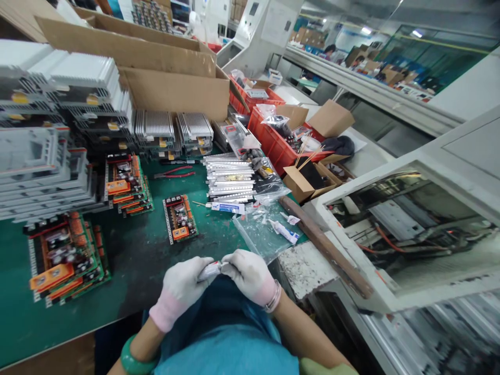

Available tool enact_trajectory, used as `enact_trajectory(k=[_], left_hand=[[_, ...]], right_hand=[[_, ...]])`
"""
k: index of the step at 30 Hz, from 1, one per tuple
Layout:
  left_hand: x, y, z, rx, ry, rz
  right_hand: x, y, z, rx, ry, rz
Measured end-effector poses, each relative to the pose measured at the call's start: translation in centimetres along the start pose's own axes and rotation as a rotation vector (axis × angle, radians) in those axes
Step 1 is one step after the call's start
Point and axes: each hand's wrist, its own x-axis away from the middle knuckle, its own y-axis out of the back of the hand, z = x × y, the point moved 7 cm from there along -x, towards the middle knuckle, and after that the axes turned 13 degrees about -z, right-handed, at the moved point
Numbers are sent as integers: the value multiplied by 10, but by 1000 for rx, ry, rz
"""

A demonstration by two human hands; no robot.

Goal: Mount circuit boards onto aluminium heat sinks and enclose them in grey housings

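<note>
Small white soft-looking tube (210, 271) held two-handed at the near bench edge; squeeze-out and drop are the main risks.
Tube body is pinched by the left white-gloved hand (183, 285); its right end is pinched by the right white-gloved hand (250, 275), cap or body cannot be told. Tube is held over the lap, near side of the green worktop (23, 333), so a glove slip would likely drop it off the bench. If pressed too hard with the end open, contents could be pushed onto gloves, then smeared on the single green circuit board with orange block (180, 219), far and left. Blue-and-white printed tube (284, 232) on the clear plastic bag (253, 237), right, could be mixed up with it.
</note>
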Motion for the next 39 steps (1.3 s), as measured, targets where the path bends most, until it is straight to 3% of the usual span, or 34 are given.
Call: enact_trajectory(k=[4,8,12,17,20,25,29,34,39], left_hand=[[1,-1,-1,0,-2,20],[1,1,2,39,52,8],[0,0,1,40,55,10],[0,-3,3,40,47,13],[1,-5,5,43,39,27],[-5,-8,1,30,112,89],[-28,-16,-28,14,79,205],[-66,-42,-63,-35,-18,283],[-88,-63,-71,-155,-58,229]], right_hand=[[0,15,-8,-70,26,-78],[12,43,-42,-156,-270,-170],[43,62,-67,-268,-444,-43],[61,124,-107,192,-463,-427],[56,139,-133,361,-462,-461],[31,139,-175,505,-421,-381],[15,120,-196,750,-437,-156],[9,107,-196,834,-426,-57],[6,101,-193,776,-397,-31]])
